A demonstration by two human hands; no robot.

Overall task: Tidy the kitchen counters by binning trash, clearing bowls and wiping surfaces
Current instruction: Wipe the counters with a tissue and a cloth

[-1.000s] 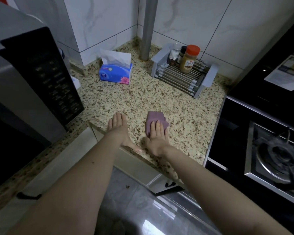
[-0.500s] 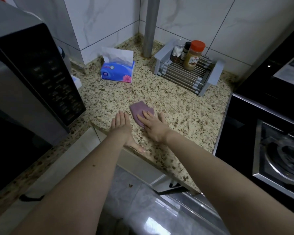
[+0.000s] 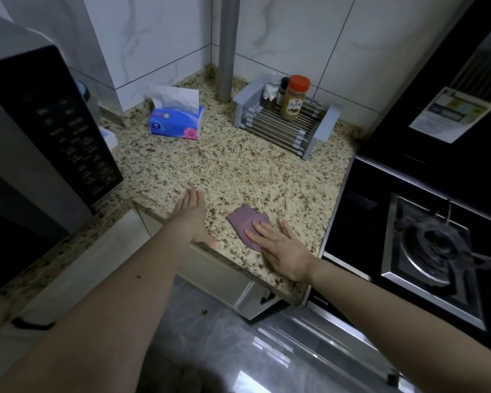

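A small purple cloth point(image 3: 243, 222) lies flat on the speckled granite counter point(image 3: 238, 171), near its front edge. My right hand point(image 3: 278, 245) presses down on the cloth's near half with fingers spread flat. To its left, my left hand point(image 3: 192, 214) rests palm-down on the counter edge, fingers together, holding nothing. Both forearms reach in from below.
A blue tissue box point(image 3: 176, 120) stands at the back left, a grey rack point(image 3: 284, 126) with spice jars point(image 3: 295, 97) at the back right. A microwave point(image 3: 40, 143) fills the left side, a black gas hob point(image 3: 431, 245) the right. A grey pipe point(image 3: 226, 46) rises in the corner.
My right hand has slid the cloth to the right and back toward the counter's front edge. My left hand has stayed planted on the edge.
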